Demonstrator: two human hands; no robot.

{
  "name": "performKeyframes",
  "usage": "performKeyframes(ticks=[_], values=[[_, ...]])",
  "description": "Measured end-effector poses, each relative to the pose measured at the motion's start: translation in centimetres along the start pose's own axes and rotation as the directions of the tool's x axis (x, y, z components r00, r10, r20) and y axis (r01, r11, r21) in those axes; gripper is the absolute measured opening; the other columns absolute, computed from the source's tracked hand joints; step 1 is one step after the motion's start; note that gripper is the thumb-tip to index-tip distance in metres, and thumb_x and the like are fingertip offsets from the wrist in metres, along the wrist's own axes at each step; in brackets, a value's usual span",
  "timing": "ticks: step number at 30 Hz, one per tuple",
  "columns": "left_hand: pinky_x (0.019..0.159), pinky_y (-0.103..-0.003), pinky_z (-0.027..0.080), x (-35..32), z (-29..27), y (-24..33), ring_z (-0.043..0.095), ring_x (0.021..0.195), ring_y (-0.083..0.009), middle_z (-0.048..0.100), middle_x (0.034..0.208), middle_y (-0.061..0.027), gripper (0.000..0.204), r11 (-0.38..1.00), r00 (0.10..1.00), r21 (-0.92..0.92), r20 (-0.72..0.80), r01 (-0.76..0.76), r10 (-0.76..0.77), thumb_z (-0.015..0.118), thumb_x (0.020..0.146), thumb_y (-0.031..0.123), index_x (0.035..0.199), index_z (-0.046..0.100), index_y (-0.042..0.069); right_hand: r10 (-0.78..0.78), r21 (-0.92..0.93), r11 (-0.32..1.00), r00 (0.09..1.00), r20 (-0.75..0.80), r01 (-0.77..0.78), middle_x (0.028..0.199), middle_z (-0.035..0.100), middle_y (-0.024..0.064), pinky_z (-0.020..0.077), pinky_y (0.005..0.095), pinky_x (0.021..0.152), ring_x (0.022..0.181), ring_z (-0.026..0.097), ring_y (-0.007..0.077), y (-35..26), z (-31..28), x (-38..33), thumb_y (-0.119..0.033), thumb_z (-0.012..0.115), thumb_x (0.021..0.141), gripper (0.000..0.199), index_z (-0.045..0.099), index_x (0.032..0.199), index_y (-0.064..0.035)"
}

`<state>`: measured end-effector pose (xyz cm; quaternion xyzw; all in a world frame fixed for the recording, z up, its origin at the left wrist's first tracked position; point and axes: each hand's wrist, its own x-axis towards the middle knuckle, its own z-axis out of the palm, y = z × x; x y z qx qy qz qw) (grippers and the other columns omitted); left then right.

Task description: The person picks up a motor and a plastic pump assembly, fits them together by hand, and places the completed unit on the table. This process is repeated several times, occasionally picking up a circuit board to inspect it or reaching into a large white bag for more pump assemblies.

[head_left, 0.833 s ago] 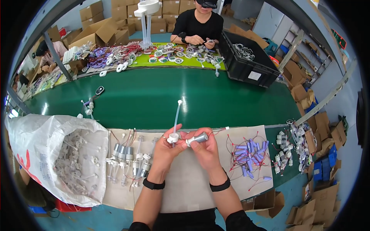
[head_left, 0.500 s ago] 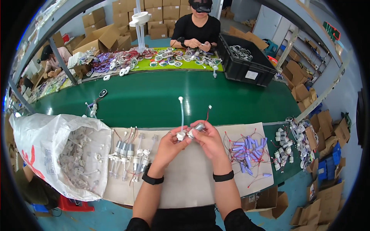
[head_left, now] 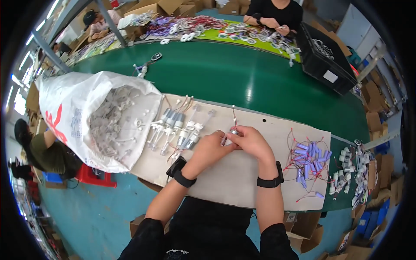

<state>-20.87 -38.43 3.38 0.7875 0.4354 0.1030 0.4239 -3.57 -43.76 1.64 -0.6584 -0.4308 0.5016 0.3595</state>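
Observation:
Over the cardboard sheet [head_left: 216, 182], my two hands meet around one small assembly. My right hand [head_left: 252, 142] has its fingers closed on a silver mini motor [head_left: 234, 130], whose thin wires rise to a white plug. My left hand [head_left: 211, 149] pinches a clear plastic tube [head_left: 224, 141] just beside it. Fingers cover the joint between motor and tube, so I cannot tell how far they fit together. Left of my hands lie several motors with white fittings and tubes [head_left: 180, 127], in a row.
An open white sack [head_left: 65, 99] of clear-and-white plastic tube fittings stands left. Purple wired cells [head_left: 310, 158] lie right, beside a pile of white pump parts [head_left: 342, 173]. A green belt [head_left: 208, 73] runs beyond; across it are a black crate [head_left: 320, 65] and a co-worker [head_left: 277, 17].
The tube fitting and the motor, held apart before, are now together between my hands. The tube has swung down from upright. My view has tilted down and turned left.

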Motion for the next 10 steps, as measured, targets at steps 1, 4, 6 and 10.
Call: performKeyframes(ticks=[1, 4, 6, 10], values=[[0.060, -0.037, 0.054, -0.3, 0.2, -0.3, 0.070, 0.066, -0.0256, 0.066, 0.066, -0.0138, 0.052, 1.000, 0.998, -0.009, -0.062, -0.030, 0.029, 0.075, 0.079, 0.046, 0.095, 0.067, -0.003, -0.006, 0.002, 1.000, 1.000, 0.019, 0.006, 0.092, 0.067, 0.0114, 0.0550, 0.0328, 0.069, 0.082, 0.068, 0.0187, -0.2, 0.7, 0.0, -0.031, 0.072, 0.089, 0.041, 0.065, 0.113, 0.0024], [0.064, -0.043, 0.054, -0.8, -0.6, -0.9, 0.069, 0.070, -0.0345, 0.068, 0.072, -0.0190, 0.045, 0.982, 0.988, 0.186, -0.152, -0.002, 0.031, 0.072, 0.079, 0.042, 0.090, 0.068, -0.002, -0.149, -0.412, 0.905, 0.986, -0.076, 0.105, 0.093, 0.067, 0.0134, 0.0548, 0.0329, 0.076, 0.082, 0.067, 0.0219, -0.9, 2.1, -0.4, -0.030, 0.069, 0.091, 0.041, 0.065, 0.112, 0.0050], [0.066, -0.044, 0.053, -0.9, -1.4, -1.5, 0.068, 0.072, -0.0366, 0.068, 0.074, -0.0200, 0.043, 0.973, 0.985, 0.232, -0.170, 0.001, 0.039, 0.072, 0.079, 0.041, 0.089, 0.068, -0.001, -0.246, -0.444, 0.888, 0.939, -0.240, 0.119, 0.096, 0.068, 0.0174, 0.0525, 0.0357, 0.081, 0.086, 0.066, 0.0280, -0.8, 2.5, -0.8, -0.036, 0.069, 0.089, 0.044, 0.066, 0.113, 0.0018], [0.078, -0.045, 0.055, -1.8, -2.9, -2.8, 0.068, 0.086, -0.0409, 0.071, 0.089, -0.0222, 0.044, 0.926, 0.972, 0.377, -0.216, -0.001, 0.089, 0.073, 0.079, 0.040, 0.104, 0.072, 0.004, -0.156, -0.398, 0.915, 0.972, -0.176, 0.074, 0.109, 0.066, 0.0200, 0.0518, 0.0355, 0.085, 0.093, 0.066, 0.0294, -1.0, 2.3, -0.4, -0.039, 0.069, 0.089, 0.048, 0.066, 0.118, -0.0017]])
